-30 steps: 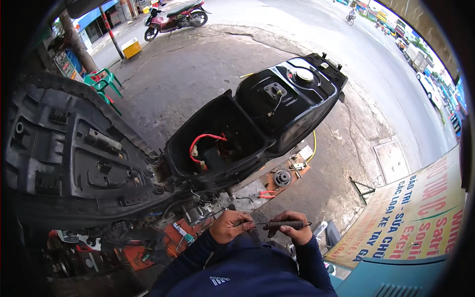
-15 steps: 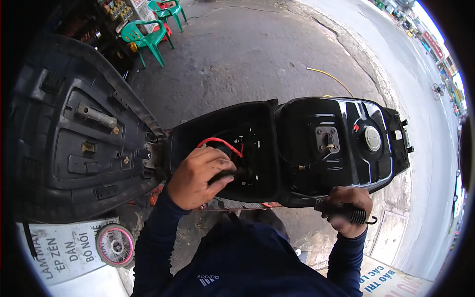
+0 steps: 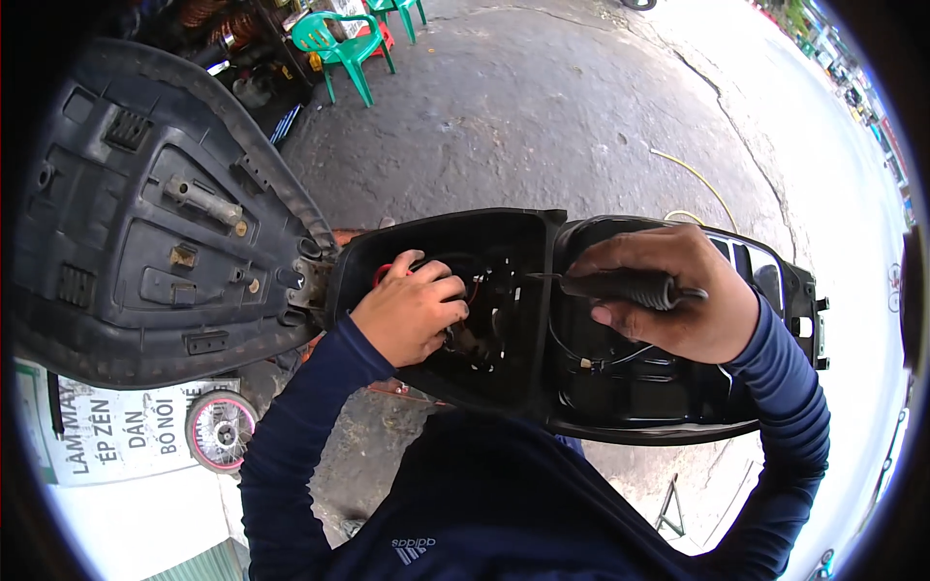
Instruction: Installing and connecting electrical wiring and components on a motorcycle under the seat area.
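Observation:
In the black under-seat compartment [image 3: 484, 385] of a motorbike, my left hand [image 3: 402, 315] has its fingers bent downward beside a red cable [image 3: 381, 274]. What lies beneath those fingers is hidden. My right hand [image 3: 683, 281] is closed around a black tool with a ribbed, coil-like grip [image 3: 635, 287]. A thin tip of that tool points left at the compartment's right wall, and a hook shows at its other end. Below the right hand, the glossy black fuel tank [image 3: 659, 387] is partly covered; a thin wire with a connector [image 3: 586, 364] lies on it.
To the left, the raised seat [image 3: 155, 228] shows its underside, hinged to the bike. A pink-rimmed wheel [image 3: 222, 432] leans by a white sign [image 3: 131, 455]. Green plastic chairs [image 3: 341, 44] stand at the far left; a yellow hose [image 3: 702, 176] lies on the pavement beyond the bike.
My right hand has moved up and left from the tank's near edge to above the tank, turning the tool leftward. My left hand stays in the compartment and now covers more of the red cable.

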